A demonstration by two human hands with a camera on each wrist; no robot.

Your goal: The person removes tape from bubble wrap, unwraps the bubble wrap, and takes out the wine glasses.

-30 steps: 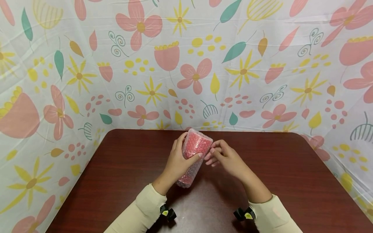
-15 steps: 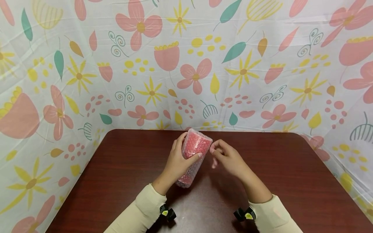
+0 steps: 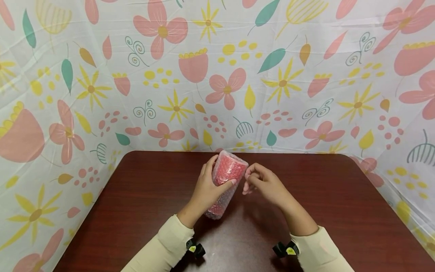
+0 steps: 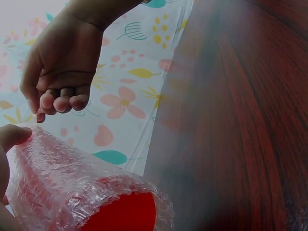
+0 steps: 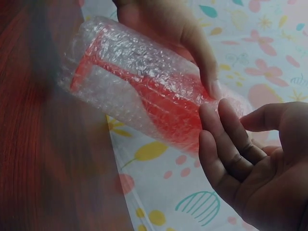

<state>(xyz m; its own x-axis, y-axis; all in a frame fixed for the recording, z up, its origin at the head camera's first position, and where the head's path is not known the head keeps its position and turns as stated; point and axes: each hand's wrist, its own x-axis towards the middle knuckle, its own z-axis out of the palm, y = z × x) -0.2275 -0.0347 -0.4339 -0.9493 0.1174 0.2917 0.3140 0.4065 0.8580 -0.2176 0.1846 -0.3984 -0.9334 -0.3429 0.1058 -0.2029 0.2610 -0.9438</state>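
Note:
A red goblet [image 5: 168, 108], its stem and foot showing through clear bubble wrap [image 5: 115, 50], is held tilted above the table. My left hand [image 3: 205, 189] grips the wrapped goblet from the left, thumb across its front. At the package's upper right edge is my right hand [image 3: 266, 185]. Its thumb and index finger come together at the edge of the wrap, pinching there, while the other fingers are bent loosely. In the left wrist view, the flat red end [image 4: 125, 214] shows inside the wrap. The exact bit of wrap between the right fingertips is hidden.
A dark reddish-brown table [image 3: 153, 177] with rounded back corners lies under both hands. White cloth with a flower print [image 3: 217, 75] hangs behind the table and along both sides. Each wrist carries a black strapped camera [image 3: 196, 248].
The right hand's fingers have flexed in and partly out again at the wrap's edge. The left hand and the wrapped goblet have stayed in place.

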